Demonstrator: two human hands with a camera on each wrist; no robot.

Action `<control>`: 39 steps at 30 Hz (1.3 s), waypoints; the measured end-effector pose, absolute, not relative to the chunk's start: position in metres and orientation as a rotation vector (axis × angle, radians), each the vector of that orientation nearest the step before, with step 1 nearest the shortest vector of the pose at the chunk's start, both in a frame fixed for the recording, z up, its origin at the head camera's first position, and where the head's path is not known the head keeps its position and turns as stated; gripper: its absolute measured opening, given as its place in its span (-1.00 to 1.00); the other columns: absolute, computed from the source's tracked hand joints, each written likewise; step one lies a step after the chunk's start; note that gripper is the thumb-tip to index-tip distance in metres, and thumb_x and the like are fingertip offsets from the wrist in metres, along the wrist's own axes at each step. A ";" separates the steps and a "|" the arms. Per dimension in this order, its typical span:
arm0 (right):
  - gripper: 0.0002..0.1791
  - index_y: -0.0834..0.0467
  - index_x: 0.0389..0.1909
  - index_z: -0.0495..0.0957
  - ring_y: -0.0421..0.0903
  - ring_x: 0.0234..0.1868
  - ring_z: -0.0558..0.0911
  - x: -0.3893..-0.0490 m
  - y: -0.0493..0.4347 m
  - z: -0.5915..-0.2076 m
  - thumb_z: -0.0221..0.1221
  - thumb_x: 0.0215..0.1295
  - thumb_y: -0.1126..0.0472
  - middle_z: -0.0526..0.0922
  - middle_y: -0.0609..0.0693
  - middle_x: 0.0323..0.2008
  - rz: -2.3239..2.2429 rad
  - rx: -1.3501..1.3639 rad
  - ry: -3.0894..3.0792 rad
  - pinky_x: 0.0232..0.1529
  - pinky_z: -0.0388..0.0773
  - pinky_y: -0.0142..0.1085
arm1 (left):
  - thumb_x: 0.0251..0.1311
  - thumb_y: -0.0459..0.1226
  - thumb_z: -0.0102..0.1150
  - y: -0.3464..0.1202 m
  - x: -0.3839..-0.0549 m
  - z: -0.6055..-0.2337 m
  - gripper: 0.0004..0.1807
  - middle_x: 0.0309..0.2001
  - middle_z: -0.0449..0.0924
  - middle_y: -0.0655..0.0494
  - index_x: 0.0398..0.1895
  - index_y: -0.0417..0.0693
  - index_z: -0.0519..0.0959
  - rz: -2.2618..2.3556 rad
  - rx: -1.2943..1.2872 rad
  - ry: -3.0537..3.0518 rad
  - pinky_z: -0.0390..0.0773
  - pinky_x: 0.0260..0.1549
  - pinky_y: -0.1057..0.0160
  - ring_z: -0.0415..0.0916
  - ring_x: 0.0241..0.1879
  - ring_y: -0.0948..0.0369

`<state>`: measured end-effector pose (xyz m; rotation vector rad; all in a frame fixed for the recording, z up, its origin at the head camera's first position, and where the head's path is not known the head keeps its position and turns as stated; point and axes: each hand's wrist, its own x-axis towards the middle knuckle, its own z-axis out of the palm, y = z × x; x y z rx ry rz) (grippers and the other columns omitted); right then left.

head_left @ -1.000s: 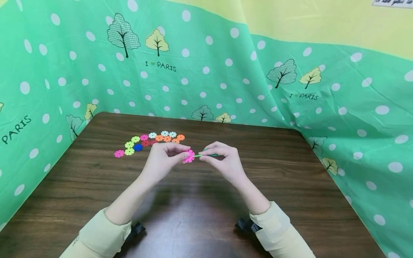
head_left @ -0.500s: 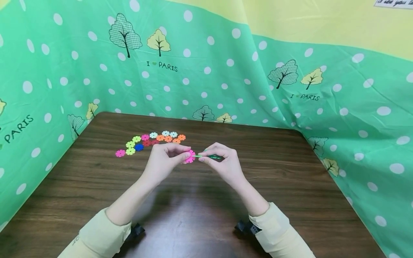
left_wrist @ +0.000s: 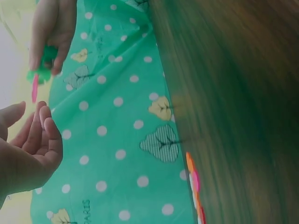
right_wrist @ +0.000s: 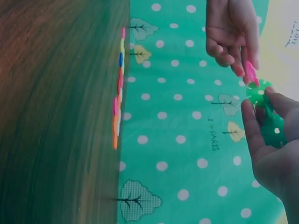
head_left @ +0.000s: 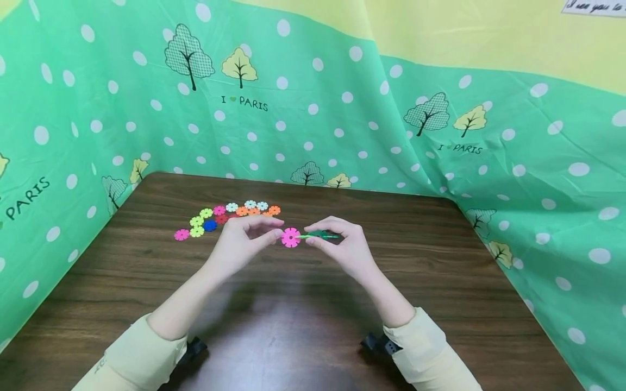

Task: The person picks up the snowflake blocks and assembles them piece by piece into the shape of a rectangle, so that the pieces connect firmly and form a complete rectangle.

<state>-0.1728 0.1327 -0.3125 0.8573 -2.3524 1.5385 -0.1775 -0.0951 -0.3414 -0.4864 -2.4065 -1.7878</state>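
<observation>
A pink notched snowflake disc (head_left: 290,244) stands between my two hands, slotted onto the edge of a light green disc (right_wrist: 255,96). My right hand (head_left: 346,244) pinches the light green disc between thumb and fingers. Joined behind it is a darker green disc (right_wrist: 269,132), partly covered by that hand. My left hand (head_left: 239,239) is just left of the pink disc, its thumb and fingers parted. A small gap shows between the left fingertips and the pink disc in the left wrist view.
On the brown wooden table (head_left: 303,326), several flat discs lie in a curved cluster at the back left: pink, yellow-green, a blue disc (head_left: 210,225), red, white and an orange disc (head_left: 275,210). A green dotted cloth (head_left: 318,119) hangs behind the table and at its sides.
My left hand has let go of the pink disc and drawn slightly left. The pink disc stays on the green piece in my right hand, now facing the head camera more fully.
</observation>
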 end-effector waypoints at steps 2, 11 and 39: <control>-0.82 0.28 -0.28 0.68 -0.20 -0.36 0.59 -0.174 0.136 -0.312 0.35 0.05 0.37 0.70 0.13 -0.32 1.538 0.855 -2.358 -0.42 0.52 -0.45 | 0.08 -0.05 0.33 -0.101 -0.179 -0.342 -0.71 -0.22 0.70 0.18 -0.14 0.09 0.66 -1.741 -0.492 -2.423 0.63 -0.26 0.28 0.66 -0.28 0.28; -0.88 0.28 -0.34 0.70 -0.24 -0.31 0.61 -0.177 0.146 -0.310 0.34 0.05 0.39 0.68 0.06 -0.36 1.493 0.866 -2.351 -0.39 0.53 -0.44 | 0.11 -0.10 0.32 -0.131 -0.185 -0.339 -0.76 -0.26 0.70 0.26 -0.14 0.15 0.66 -1.584 -0.509 -2.484 0.61 -0.33 0.31 0.63 -0.29 0.30; -0.90 0.25 -0.41 0.68 -0.21 -0.41 0.61 -0.185 0.174 -0.315 0.38 0.01 0.35 0.69 0.11 -0.38 1.533 0.725 -2.391 -0.48 0.53 -0.45 | 0.09 -0.28 0.33 -0.245 -0.256 -0.398 -0.66 0.00 0.60 -0.12 -0.03 -0.14 0.60 -1.058 -0.564 -2.842 0.39 0.04 -0.20 0.44 0.09 -0.10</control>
